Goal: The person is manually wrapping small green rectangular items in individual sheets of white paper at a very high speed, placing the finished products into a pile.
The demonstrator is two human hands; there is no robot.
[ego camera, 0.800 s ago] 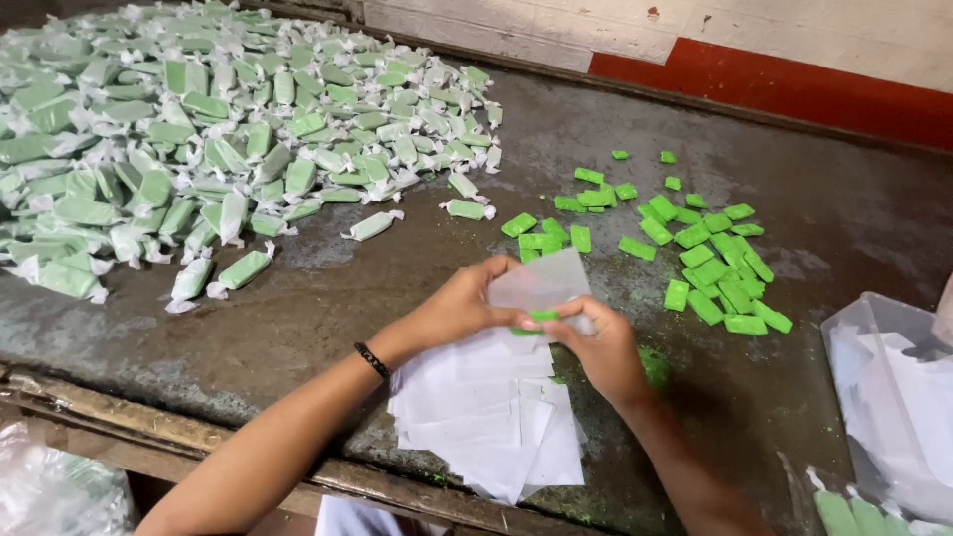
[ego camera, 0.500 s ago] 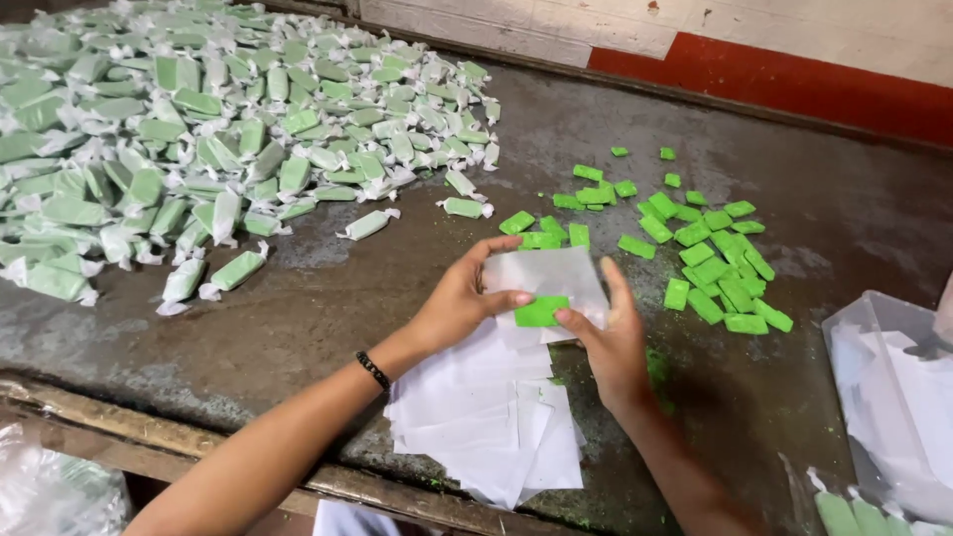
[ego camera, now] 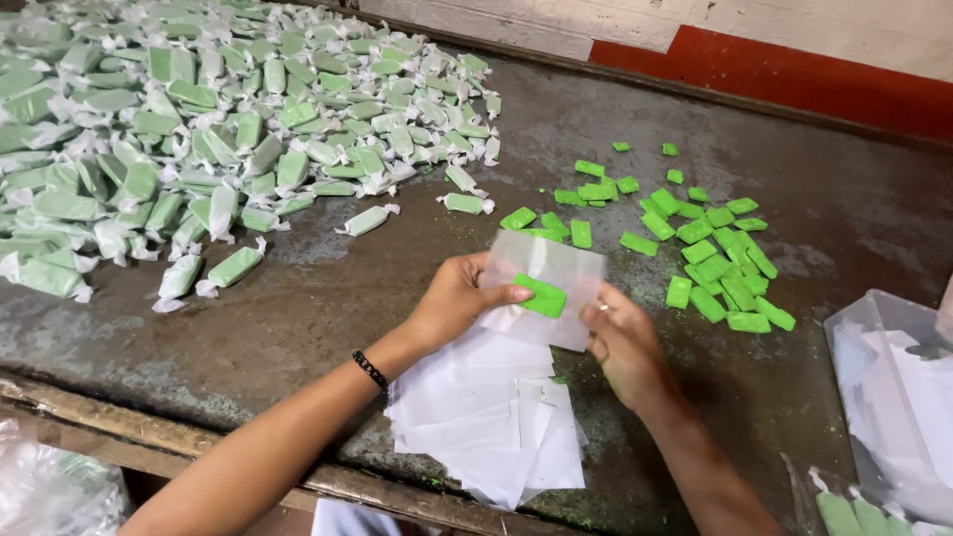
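- The green candy block (ego camera: 541,295) lies on a clear wrapper sheet (ego camera: 556,268), held just above the dark surface (ego camera: 328,308) between the two hands, near the middle of the view.
- The left hand (ego camera: 452,298) grasps the sheet's left edge, its thumb pressing onto the block's left end; the fingers are closed on the sheet and block together.
- The right hand (ego camera: 620,342) pinches the sheet's lower right edge, fingers curled under it, and wears a ring.
- To wrap well, the block looks best kept centred and square to the sheet's edges, so both ends leave equal film for twisting; the thumb should pin it while the far edge folds over.
- An even, snug roll seems wise, since slack film would probably loosen at the ends.
- A stack of white wrapper sheets (ego camera: 486,417) rests on the surface directly beneath the hands.
- Loose unwrapped green blocks (ego camera: 705,243) are scattered to the right, apart from the hands.
- A large heap of wrapped candies (ego camera: 199,139) covers the far left.
- A clear plastic tub (ego camera: 893,397) stands at the right edge.
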